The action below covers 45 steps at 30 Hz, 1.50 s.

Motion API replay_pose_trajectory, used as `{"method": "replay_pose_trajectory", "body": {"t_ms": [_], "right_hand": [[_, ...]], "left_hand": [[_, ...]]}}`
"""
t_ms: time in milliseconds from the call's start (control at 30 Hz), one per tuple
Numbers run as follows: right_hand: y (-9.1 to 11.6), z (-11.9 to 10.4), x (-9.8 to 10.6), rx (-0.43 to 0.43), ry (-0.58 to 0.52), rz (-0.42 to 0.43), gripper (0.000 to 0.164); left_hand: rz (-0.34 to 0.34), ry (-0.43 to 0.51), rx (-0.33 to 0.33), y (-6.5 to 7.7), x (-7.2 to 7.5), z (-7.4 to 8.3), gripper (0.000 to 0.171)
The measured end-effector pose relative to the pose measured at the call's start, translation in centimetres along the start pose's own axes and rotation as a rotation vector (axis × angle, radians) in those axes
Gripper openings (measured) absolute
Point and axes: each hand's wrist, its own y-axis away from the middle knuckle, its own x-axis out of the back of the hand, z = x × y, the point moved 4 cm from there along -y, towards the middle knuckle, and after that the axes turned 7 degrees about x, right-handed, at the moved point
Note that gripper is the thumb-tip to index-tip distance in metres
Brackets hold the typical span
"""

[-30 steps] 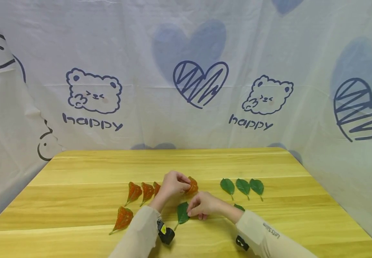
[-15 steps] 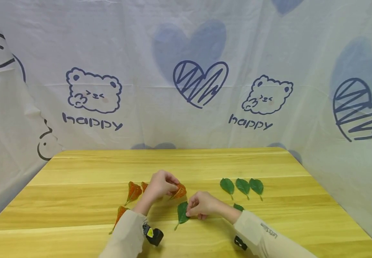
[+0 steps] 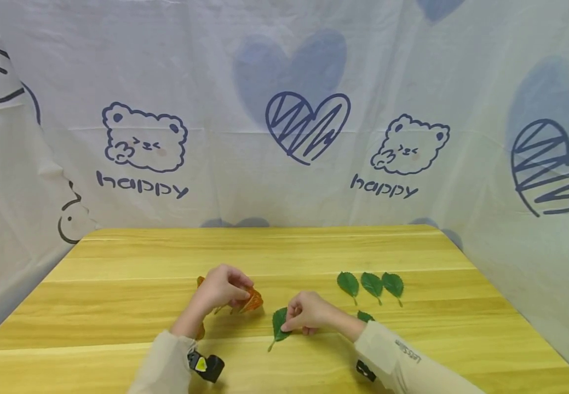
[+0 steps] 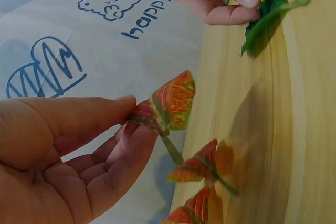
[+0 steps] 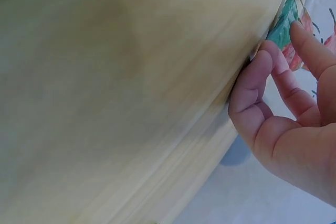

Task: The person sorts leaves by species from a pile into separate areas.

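Between the thumb and fingers of my left hand [image 3: 225, 287] is a red-orange leaf [image 4: 176, 100], pinched near its middle with the stem pointing down. In the left wrist view it is held up off the table, above two more red leaves [image 4: 197, 167]. My right hand [image 3: 311, 313] pinches the side of a green leaf [image 3: 279, 324], whose stem points toward the front of the table. The right wrist view shows the thumb on that green leaf [image 5: 283, 27]. The left hand and forearm hide most of the other red leaves in the head view.
Three green leaves [image 3: 372, 285] lie in a row at the right of the wooden table [image 3: 437, 350]. Another green leaf [image 3: 365, 316] is partly covered by the right forearm. A white cloth with printed bears and hearts [image 3: 225, 109] hangs behind the table.
My left hand has moved left with the red-orange leaf, from above the green leaf to beside the row of red leaves. The right hand has stayed at the green leaf.
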Motion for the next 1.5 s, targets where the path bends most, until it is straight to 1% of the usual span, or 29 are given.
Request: {"method": "replay_pose_trajectory", "body": {"t_ms": [233, 467, 633, 733, 867, 933, 1200, 1400, 1500], "right_hand": [[0.0, -0.1, -0.1, -0.003, 0.014, 0.018, 0.018], [0.1, -0.2, -0.3, 0.018, 0.020, 0.026, 0.019], [0.1, -0.4, -0.3, 0.025, 0.025, 0.023, 0.018], [0.2, -0.4, -0.2, 0.021, 0.020, 0.018, 0.019], [0.2, -0.5, -0.1, 0.018, 0.013, 0.014, 0.020], [0.3, -0.5, -0.1, 0.020, 0.014, 0.014, 0.019], [0.3, -0.5, 0.0, 0.010, -0.010, 0.017, 0.013], [0.1, -0.6, -0.2, 0.007, -0.005, 0.012, 0.018], [0.1, -0.6, -0.3, 0.017, 0.014, 0.010, 0.020]], "left_hand": [[-0.009, -0.037, 0.043, 1.0, 1.0, -0.4, 0.012], [-0.048, -0.054, 0.056, 2.1, 1.7, -0.9, 0.021], [-0.035, -0.089, 0.076, 2.7, 2.0, -1.4, 0.019], [-0.033, -0.090, 0.098, 3.0, 2.2, -1.9, 0.019], [-0.026, -0.085, 0.149, 3.2, 2.5, -2.7, 0.019], [-0.024, -0.093, 0.163, 3.2, 2.6, -3.0, 0.019], [-0.054, -0.124, 0.158, 3.2, 2.6, -3.5, 0.020], [-0.086, -0.160, 0.185, 3.3, 2.4, -3.9, 0.020], [-0.089, -0.169, 0.184, 3.3, 2.3, -4.0, 0.020]]}}
